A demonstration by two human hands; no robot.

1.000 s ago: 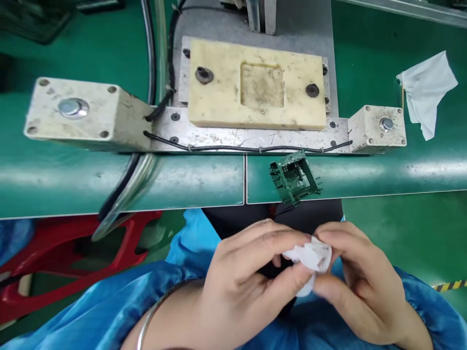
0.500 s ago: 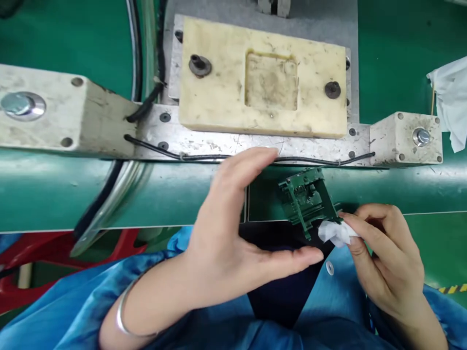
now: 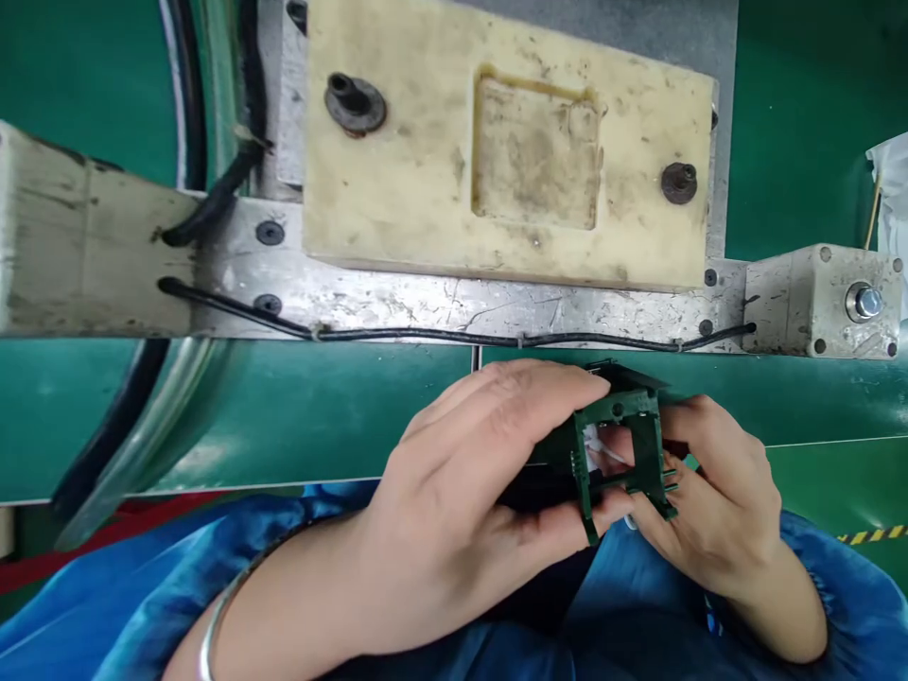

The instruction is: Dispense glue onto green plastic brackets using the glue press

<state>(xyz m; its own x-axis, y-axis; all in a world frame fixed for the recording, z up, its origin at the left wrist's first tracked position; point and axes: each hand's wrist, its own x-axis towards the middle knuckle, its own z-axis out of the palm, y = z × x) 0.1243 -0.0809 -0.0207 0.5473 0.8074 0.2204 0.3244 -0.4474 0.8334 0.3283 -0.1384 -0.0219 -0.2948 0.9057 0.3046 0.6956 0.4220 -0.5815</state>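
Note:
A dark green plastic frame (image 3: 645, 445) with a square opening is held up in front of the bench edge. My left hand (image 3: 468, 473) grips its left side, fingers over the top and thumb at the lower edge. On the other side is my right hand (image 3: 724, 501), its fingers curled at and behind the frame. Through the opening shows a crumpled white wipe (image 3: 593, 449) beside a fingertip of that hand; most of the wipe is hidden.
Beyond the hands, a cream block (image 3: 404, 189) with a square recess and two dark posts sits on a metal base (image 3: 426, 307). Grey boxes flank it, the right box (image 3: 787, 293) having a silver button. Black cable (image 3: 397, 334) runs along the front. White cloth (image 3: 895, 208) lies far right.
My left hand has moved right and closed on the green frame, which has turned. My right hand has shifted slightly left, and the wipe now shows through the opening. The view has moved closer.

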